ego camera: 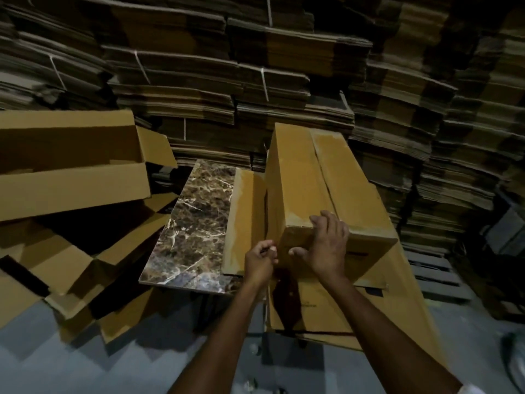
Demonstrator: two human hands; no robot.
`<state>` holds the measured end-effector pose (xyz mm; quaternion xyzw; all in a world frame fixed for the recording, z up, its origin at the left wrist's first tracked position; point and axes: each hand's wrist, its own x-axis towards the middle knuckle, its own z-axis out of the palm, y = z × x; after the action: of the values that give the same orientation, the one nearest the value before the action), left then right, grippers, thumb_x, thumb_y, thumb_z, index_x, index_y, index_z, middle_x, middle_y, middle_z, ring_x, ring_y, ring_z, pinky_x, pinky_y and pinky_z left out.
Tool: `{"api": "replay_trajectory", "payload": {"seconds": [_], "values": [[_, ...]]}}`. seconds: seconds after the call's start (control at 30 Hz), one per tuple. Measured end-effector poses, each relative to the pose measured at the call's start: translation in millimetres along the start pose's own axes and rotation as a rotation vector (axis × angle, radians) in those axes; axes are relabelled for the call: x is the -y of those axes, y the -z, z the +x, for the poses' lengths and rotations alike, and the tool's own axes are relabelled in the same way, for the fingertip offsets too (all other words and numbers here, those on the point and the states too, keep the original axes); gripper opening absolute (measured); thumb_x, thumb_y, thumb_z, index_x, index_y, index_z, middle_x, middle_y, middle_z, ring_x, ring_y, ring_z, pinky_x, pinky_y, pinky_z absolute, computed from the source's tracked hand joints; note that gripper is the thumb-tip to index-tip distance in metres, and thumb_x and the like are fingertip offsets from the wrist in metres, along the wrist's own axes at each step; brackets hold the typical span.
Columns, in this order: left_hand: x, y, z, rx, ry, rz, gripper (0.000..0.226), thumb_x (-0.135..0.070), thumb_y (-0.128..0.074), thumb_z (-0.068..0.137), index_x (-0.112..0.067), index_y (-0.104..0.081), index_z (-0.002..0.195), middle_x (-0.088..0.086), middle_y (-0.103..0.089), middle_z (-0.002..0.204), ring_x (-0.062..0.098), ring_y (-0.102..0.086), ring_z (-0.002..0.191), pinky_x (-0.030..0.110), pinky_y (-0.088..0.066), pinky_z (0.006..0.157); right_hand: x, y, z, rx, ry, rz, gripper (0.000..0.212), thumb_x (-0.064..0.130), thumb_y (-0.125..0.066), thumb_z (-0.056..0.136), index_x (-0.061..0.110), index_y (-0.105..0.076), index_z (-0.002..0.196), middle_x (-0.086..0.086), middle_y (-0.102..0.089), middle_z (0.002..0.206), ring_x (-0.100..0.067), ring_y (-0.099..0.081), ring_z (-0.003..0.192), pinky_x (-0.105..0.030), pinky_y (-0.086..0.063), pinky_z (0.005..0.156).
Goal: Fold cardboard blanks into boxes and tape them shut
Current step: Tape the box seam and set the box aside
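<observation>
A long folded cardboard box lies on a marble-patterned table, with clear tape along its top seam. My right hand presses flat on the box's near end, fingers spread over the top corner and thumb on the end face. My left hand is beside that end, its fingers curled and pinching something small and thin at the box's edge; what it is I cannot tell. A flat cardboard piece lies on the table to the left of the box.
Folded open-topped boxes are piled at the left, down to the grey floor. Bundled stacks of flat cardboard blanks fill the wall behind and the right side. More flat cardboard leans under the box at the right.
</observation>
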<state>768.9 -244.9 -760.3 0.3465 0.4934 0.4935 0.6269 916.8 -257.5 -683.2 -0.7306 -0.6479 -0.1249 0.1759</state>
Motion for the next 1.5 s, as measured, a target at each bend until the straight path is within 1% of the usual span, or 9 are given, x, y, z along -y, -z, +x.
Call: {"api": "replay_trajectory", "payload": {"seconds": [0.13, 0.3, 0.43, 0.57, 0.73, 1.0, 1.1, 1.23, 1.5], "values": [[3, -2, -1, 0.011, 0.032, -0.04, 0.016, -0.019, -0.063, 0.1, -0.034, -0.065, 0.106, -0.003, -0.07, 0.113, 0.016, -0.068, 0.095, 0.021, -0.053, 0.07, -4, -10, 0, -0.06, 0.016, 0.019, 0.097, 0.051, -0.096, 0.052, 0.016, -0.05, 0.13, -0.01, -0.047, 0.142, -0.032, -0.041, 0.136, -0.052, -0.022, 0.118], [9, -6, -6, 0.033, 0.048, -0.07, 0.023, -0.024, -0.07, 0.095, -0.034, -0.066, 0.116, -0.004, -0.069, 0.112, 0.015, -0.067, 0.103, 0.032, -0.059, 0.086, -14, -15, -2, -0.111, 0.043, 0.039, 0.1, 0.052, -0.095, 0.052, 0.014, -0.05, 0.132, -0.012, -0.05, 0.141, -0.033, -0.044, 0.134, -0.054, -0.027, 0.115], [0, -10, -2, 0.041, 0.036, -0.066, 0.031, -0.018, -0.064, 0.099, -0.03, -0.063, 0.127, -0.008, -0.063, 0.118, 0.011, -0.061, 0.111, 0.028, -0.053, 0.088, -18, -19, -1, -0.102, 0.041, 0.022, 0.101, 0.057, -0.094, 0.052, 0.014, -0.049, 0.132, -0.013, -0.051, 0.14, -0.033, -0.044, 0.132, -0.052, -0.025, 0.114], [-7, -12, 1, 0.054, -0.051, 0.011, 0.029, -0.015, -0.058, 0.101, -0.037, -0.062, 0.119, -0.009, -0.058, 0.124, 0.008, -0.058, 0.112, 0.032, -0.053, 0.091, -19, -18, -1, -0.104, 0.058, 0.013, 0.102, 0.057, -0.093, 0.053, 0.014, -0.049, 0.134, -0.012, -0.05, 0.142, -0.032, -0.043, 0.134, -0.051, -0.023, 0.115], [-6, -13, -1, 0.074, -0.171, 0.105, 0.027, -0.022, -0.056, 0.103, -0.032, -0.057, 0.128, -0.01, -0.054, 0.123, 0.004, -0.055, 0.111, 0.031, -0.053, 0.091, -18, -19, -1, -0.113, 0.068, 0.003, 0.101, 0.054, -0.095, 0.053, 0.015, -0.047, 0.133, -0.013, -0.049, 0.141, -0.033, -0.044, 0.133, -0.052, -0.026, 0.113], [-11, -20, 0, -0.01, -0.297, 0.194, 0.018, -0.017, -0.058, 0.101, -0.029, -0.059, 0.114, -0.01, -0.056, 0.114, -0.001, -0.054, 0.1, 0.016, -0.046, 0.08, -17, -20, -1, -0.101, 0.059, -0.007, 0.1, 0.056, -0.092, 0.056, 0.015, -0.046, 0.134, -0.012, -0.047, 0.143, -0.033, -0.041, 0.136, -0.055, -0.025, 0.116], [-11, -24, -1, -0.064, -0.339, 0.198, 0.014, -0.02, -0.055, 0.103, -0.026, -0.061, 0.115, -0.009, -0.058, 0.115, -0.004, -0.055, 0.102, 0.019, -0.05, 0.083, -17, -20, -1, -0.09, 0.047, -0.011, 0.1, 0.055, -0.093, 0.056, 0.016, -0.045, 0.134, -0.012, -0.047, 0.145, -0.033, -0.041, 0.137, -0.055, -0.025, 0.116], [-15, -32, -3, -0.12, -0.359, 0.179, 0.016, -0.018, -0.052, 0.104, -0.021, -0.062, 0.117, -0.007, -0.057, 0.117, -0.006, -0.055, 0.104, 0.014, -0.049, 0.082, -16, -19, -1, -0.096, 0.053, -0.011, 0.099, 0.053, -0.093, 0.056, 0.016, -0.044, 0.134, -0.012, -0.047, 0.144, -0.033, -0.041, 0.136, -0.054, -0.026, 0.115], [-19, -34, -1, -0.124, -0.415, 0.252, 0.016, -0.01, -0.052, 0.102, -0.023, -0.059, 0.108, -0.005, -0.057, 0.111, -0.002, -0.055, 0.098, 0.016, -0.048, 0.079, -15, -20, -2, -0.079, 0.043, -0.058, 0.099, 0.053, -0.093, 0.056, 0.012, -0.049, 0.134, -0.014, -0.047, 0.144, -0.035, -0.041, 0.137, -0.055, -0.025, 0.117]]}}
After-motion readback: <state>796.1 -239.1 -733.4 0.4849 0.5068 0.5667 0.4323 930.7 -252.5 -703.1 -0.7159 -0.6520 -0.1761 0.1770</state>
